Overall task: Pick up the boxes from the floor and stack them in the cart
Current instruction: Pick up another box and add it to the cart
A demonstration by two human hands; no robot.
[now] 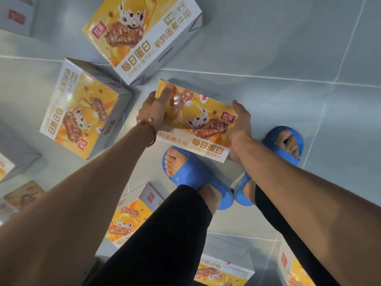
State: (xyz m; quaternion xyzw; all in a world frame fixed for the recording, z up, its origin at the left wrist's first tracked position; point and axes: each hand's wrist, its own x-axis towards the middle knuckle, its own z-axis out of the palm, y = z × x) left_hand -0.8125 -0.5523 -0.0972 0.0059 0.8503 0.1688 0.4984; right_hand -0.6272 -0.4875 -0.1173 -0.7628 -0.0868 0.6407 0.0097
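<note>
Now L grip [155, 109] & R grip [240, 125] both clasp box [198, 120] (opposite sides).

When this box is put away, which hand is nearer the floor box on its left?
Left. The left hand grips the held box at its left edge, close to the floor box; the right hand holds the opposite edge, near a blue slipper. Both are busy now.

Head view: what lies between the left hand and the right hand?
One box, orange and white, lies between the left hand and the right hand, as the head view shows. Each hand holds one end of it.
</note>
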